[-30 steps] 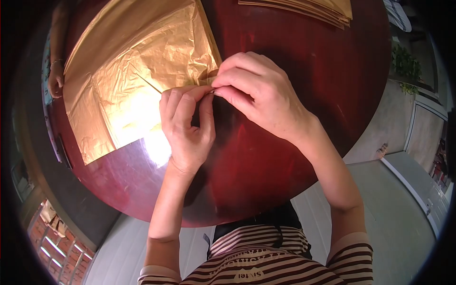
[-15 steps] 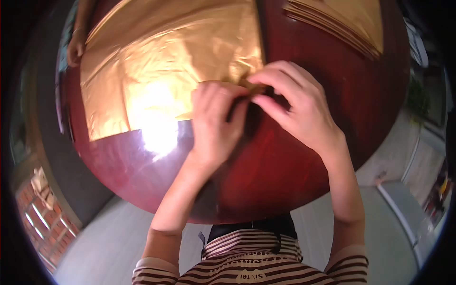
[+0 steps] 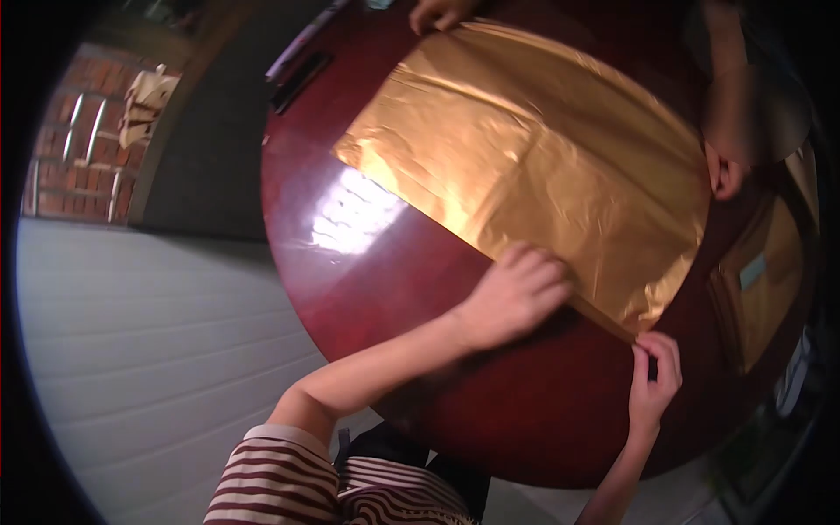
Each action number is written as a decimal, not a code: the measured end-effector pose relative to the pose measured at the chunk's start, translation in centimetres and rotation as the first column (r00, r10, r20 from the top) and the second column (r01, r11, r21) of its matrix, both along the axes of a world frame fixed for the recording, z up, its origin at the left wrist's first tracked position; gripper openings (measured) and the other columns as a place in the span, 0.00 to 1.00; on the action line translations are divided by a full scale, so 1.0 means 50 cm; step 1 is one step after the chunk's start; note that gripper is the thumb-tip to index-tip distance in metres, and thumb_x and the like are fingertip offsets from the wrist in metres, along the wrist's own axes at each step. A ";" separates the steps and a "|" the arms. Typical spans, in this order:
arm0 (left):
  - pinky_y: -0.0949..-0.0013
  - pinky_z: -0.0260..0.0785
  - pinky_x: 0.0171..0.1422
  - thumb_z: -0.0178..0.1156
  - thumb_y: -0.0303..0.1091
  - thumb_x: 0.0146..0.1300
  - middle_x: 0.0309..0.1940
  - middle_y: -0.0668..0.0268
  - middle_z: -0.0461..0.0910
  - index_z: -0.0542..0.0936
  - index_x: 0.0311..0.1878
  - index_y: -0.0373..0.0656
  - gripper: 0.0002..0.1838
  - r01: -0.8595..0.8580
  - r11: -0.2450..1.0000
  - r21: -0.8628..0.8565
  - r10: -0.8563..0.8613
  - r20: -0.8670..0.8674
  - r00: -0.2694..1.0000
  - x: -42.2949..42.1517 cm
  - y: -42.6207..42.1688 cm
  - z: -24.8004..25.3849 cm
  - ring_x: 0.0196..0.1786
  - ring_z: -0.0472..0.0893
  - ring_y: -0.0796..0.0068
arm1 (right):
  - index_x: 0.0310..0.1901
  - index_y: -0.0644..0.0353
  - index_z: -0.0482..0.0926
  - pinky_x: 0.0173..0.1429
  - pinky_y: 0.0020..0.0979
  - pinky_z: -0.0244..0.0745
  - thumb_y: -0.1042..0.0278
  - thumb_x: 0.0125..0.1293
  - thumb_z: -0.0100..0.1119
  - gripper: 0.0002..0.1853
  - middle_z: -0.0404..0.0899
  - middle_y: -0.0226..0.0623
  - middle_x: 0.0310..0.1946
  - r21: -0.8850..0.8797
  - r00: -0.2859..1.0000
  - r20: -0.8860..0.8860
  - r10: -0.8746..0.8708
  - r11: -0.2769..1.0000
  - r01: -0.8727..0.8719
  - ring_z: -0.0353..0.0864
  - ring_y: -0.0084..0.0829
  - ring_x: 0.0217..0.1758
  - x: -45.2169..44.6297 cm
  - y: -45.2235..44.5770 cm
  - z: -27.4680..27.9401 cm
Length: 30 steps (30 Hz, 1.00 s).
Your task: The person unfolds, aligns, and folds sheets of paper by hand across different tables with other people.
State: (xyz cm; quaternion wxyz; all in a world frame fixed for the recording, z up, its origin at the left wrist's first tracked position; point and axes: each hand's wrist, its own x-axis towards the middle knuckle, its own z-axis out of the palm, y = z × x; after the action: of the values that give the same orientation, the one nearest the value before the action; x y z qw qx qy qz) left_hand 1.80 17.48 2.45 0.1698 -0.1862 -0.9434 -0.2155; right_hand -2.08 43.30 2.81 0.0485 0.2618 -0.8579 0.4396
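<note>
A large gold foil sheet (image 3: 490, 131) lies creased across the dark red round table (image 3: 490, 420). At the near edge of the sheet is my left hand (image 3: 521, 297), its fingers curled and closed over that edge; the fingertips are partly hidden. My right hand (image 3: 658, 376) pinches the near right corner of the sheet between thumb and fingers. Between my hands the edge runs in a narrow strip that looks folded or rolled.
Another person's hand (image 3: 442, 13) touches the far left corner, and a second hand (image 3: 724, 175) is at the right edge. A folded gold stack (image 3: 770, 289) lies on the right. A dark narrow object (image 3: 300, 80) rests at the upper left rim.
My view has turned, so the sheet now appears further right and fuller. My hands, close together before, are now apart along the edge. Another person's hands now touch the sheet.
</note>
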 end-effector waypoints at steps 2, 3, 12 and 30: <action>0.58 0.63 0.56 0.65 0.35 0.49 0.44 0.63 0.75 0.77 0.44 0.45 0.17 -0.071 0.997 0.043 0.072 -0.033 0.997 0.012 -0.118 0.013 0.51 0.73 0.61 | 0.33 0.65 0.75 0.42 0.34 0.73 0.85 0.55 0.58 0.06 0.77 0.41 0.33 -0.007 1.000 0.002 -0.005 1.000 0.005 0.77 0.38 0.37 0.004 -0.004 -0.004; 0.57 0.64 0.55 0.66 0.34 0.49 0.44 0.63 0.75 0.78 0.43 0.46 0.17 -0.132 0.991 -0.007 0.131 -0.051 0.990 0.026 -0.181 0.023 0.50 0.73 0.61 | 0.33 0.65 0.75 0.42 0.33 0.73 0.84 0.55 0.58 0.05 0.76 0.41 0.32 0.007 1.000 0.009 -0.015 1.000 0.015 0.77 0.38 0.37 0.004 -0.005 -0.002; 0.59 0.68 0.51 0.64 0.32 0.53 0.34 0.54 0.79 0.83 0.35 0.38 0.09 -0.862 0.357 0.360 0.869 0.210 0.448 0.055 -0.570 -0.017 0.46 0.74 0.58 | 0.33 0.66 0.73 0.42 0.24 0.68 0.84 0.57 0.55 0.04 0.75 0.37 0.35 0.060 0.998 0.035 -0.045 0.997 0.043 0.72 0.28 0.36 0.009 0.000 -0.014; 0.66 0.74 0.26 0.68 0.36 0.40 0.20 0.60 0.79 0.78 0.22 0.33 0.14 -0.822 0.540 -0.181 0.600 0.768 0.226 -0.045 -0.615 0.081 0.23 0.79 0.66 | 0.37 0.66 0.74 0.50 0.24 0.67 0.77 0.62 0.56 0.03 0.74 0.32 0.37 0.023 0.972 0.189 -0.137 0.991 0.135 0.71 0.25 0.41 0.006 0.017 -0.037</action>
State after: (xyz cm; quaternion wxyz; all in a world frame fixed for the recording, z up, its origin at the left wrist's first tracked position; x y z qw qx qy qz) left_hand -0.48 -13.27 6.49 -0.1395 0.4037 -0.8560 -0.2911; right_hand -1.78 44.17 0.97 -0.0049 0.1593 -0.8767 0.4539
